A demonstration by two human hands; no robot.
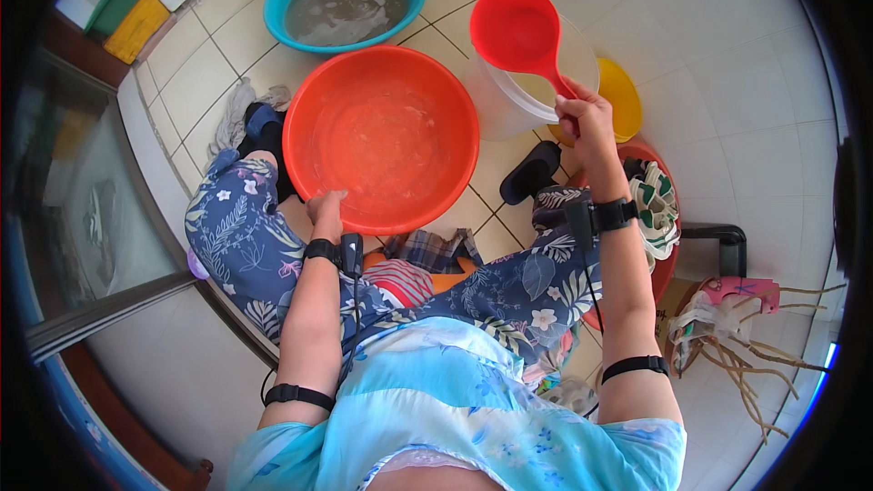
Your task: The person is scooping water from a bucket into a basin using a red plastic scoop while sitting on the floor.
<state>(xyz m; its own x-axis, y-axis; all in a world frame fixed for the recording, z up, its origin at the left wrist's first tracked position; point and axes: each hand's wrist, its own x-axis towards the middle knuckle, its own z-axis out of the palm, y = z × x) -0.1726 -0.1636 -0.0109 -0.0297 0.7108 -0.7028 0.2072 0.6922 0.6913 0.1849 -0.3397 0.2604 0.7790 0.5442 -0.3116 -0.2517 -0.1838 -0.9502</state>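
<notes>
My left hand (pixel 327 208) grips the near left rim of a large orange-red plastic basin (pixel 382 140), its thumb over the edge. The basin's bottom looks wet. A red plastic water dipper (pixel 516 27) is held by its handle in my right hand (pixel 585 111), above a translucent white bucket (pixel 501 106). What the dipper holds, if anything, cannot be told. Behind the basin stands a turquoise basin (pixel 271 13) of murky, sudsy water.
A yellow basin (pixel 624 99) stands behind the bucket by the tiled wall. To the right, a red tub (pixel 665 273) holds clothes (pixel 655 208). Checked cloth (pixel 433 250) and striped cloth (pixel 402 281) lie between my legs. Grey cloth (pixel 232 116) lies at left; planters (pixel 136 24) stand farther back.
</notes>
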